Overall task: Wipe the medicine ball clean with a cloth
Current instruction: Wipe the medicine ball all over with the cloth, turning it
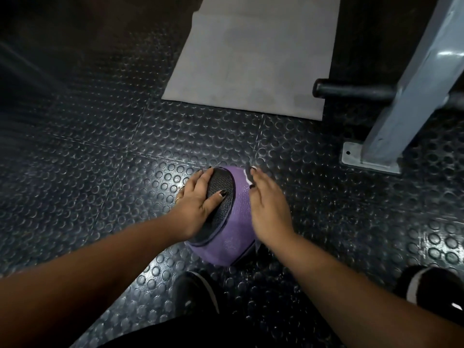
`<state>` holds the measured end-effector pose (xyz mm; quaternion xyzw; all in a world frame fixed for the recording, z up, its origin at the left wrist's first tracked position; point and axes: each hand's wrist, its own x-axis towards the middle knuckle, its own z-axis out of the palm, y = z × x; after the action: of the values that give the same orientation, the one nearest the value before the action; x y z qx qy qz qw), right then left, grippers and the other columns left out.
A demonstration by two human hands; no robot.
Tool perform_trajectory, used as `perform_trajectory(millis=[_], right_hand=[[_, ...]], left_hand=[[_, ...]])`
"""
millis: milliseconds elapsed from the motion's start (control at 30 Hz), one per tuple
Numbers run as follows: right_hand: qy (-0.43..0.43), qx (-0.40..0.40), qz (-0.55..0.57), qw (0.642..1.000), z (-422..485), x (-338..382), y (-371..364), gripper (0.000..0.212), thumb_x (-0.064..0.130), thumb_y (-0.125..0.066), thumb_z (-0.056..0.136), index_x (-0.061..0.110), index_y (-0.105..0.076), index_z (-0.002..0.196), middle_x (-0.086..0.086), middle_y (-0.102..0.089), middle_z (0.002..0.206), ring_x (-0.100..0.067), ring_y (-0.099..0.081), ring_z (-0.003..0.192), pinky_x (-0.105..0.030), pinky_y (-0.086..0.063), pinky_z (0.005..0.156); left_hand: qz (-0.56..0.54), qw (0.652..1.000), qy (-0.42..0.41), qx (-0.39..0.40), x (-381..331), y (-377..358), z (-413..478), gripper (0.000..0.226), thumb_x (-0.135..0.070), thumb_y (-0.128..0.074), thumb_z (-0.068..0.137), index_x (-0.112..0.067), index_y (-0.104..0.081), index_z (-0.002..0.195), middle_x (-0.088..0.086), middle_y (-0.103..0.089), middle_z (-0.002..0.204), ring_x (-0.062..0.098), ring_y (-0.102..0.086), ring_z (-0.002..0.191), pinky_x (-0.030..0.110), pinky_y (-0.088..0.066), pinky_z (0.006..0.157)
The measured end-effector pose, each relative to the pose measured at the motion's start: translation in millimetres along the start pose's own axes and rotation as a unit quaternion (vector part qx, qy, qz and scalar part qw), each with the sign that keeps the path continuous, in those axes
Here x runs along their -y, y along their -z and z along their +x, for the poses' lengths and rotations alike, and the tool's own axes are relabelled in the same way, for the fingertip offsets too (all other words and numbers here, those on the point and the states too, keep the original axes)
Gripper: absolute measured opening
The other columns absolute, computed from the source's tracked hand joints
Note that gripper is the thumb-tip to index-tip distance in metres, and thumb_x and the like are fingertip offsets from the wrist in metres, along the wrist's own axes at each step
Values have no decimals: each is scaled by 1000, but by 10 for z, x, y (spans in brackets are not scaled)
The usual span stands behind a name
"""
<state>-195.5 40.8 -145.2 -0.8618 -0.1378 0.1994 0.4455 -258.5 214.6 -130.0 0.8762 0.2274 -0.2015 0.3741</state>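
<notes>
A purple medicine ball point(232, 229) with a black textured panel lies on the studded rubber floor in front of me. My left hand point(198, 204) rests on the ball's left side, fingers spread over the black panel and thumb across it. My right hand point(268, 209) presses against the ball's right side. A small piece of white and dark cloth point(249, 177) shows at its fingertips, mostly hidden under the hand.
A grey mat point(253, 56) lies on the floor beyond the ball. A grey metal machine post point(411, 96) with a bolted base plate and a black bar point(351, 92) stands at the right. My two dark shoes point(198, 292) are near the ball.
</notes>
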Motion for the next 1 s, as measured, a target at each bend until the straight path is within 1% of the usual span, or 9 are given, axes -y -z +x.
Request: perform_trajectory(millis=[100, 200, 300, 433, 600, 700, 800, 900, 1000], right_hand=[[78, 20, -76, 994, -473, -8, -69, 56, 27, -23, 98, 23, -14, 153, 7, -4, 160, -10, 0, 147, -36, -11, 120], [136, 51, -117, 982, -633, -146, -65, 58, 29, -19, 98, 26, -2, 153, 12, 11, 159, -11, 10, 146, -41, -11, 119], [173, 53, -110, 977, -483, -235, 14, 56, 30, -18, 99, 24, -8, 153, 11, 2, 160, -12, 4, 147, -44, -18, 118], [176, 14, -65, 982, -237, -229, -13, 52, 29, -22, 101, 18, -24, 151, 7, -17, 159, -11, -8, 147, -40, -17, 119], [65, 34, -50, 996, 388, -1, 20, 42, 22, -32, 102, 11, -43, 141, -6, -43, 147, -19, -37, 135, -30, -26, 113], [-27, 109, -51, 992, 754, 59, 123, 38, 21, -32, 101, 3, -59, 122, -18, -60, 122, -31, -55, 108, -37, -44, 94], [-54, 113, -66, 990, 849, 61, 126, 38, 23, -31, 100, 3, -61, 116, -18, -63, 115, -32, -56, 101, -39, -46, 89], [-12, 70, -59, 996, 642, 54, 74, 41, 24, -31, 102, 10, -50, 136, -10, -50, 140, -24, -45, 127, -34, -35, 106], [66, -13, -57, 996, 73, -8, -37, 48, 29, -26, 102, 18, -29, 149, 3, -26, 156, -13, -21, 143, -34, -19, 118]], left_hand=[[13, 1000, -7, -4, -32, -7, 69, 76, -64, -41, 94, -38, -9, 158, -2, -10, 162, 32, -15, 148, 53, -14, 122], [11, 1000, 1, 11, -75, 43, 135, 87, -74, -39, 83, -38, -10, 157, -2, -12, 161, 31, -18, 147, 54, -19, 121], [33, 999, -13, 30, -90, 92, 139, 109, -84, -45, 68, -35, -8, 157, -2, -10, 161, 29, -19, 146, 53, -21, 121], [22, 999, -11, 29, -83, 106, 151, 118, -88, -52, 60, -37, -9, 157, -5, -10, 161, 29, -19, 146, 54, -24, 120], [26, 999, -23, 15, -2, 98, 143, 122, -97, -50, 55, -40, -11, 156, -15, -11, 157, 28, -20, 145, 57, -25, 119], [33, 999, -28, -1, -49, 48, 125, 117, -87, -51, 60, -36, -13, 157, -9, -12, 159, 27, -22, 143, 48, -22, 119], [28, 999, -19, -20, -99, 21, 178, 114, -87, -47, 61, -35, -14, 157, -2, -19, 158, 28, -26, 140, 45, -24, 117], [16, 1000, -11, -21, -65, 54, 223, 113, -87, -47, 62, -34, -15, 157, 3, -26, 154, 30, -31, 137, 53, -29, 117], [-10, 1000, -14, -21, -47, 86, 221, 114, -83, -48, 62, -29, -18, 158, 6, -31, 149, 27, -38, 133, 47, -33, 116]])
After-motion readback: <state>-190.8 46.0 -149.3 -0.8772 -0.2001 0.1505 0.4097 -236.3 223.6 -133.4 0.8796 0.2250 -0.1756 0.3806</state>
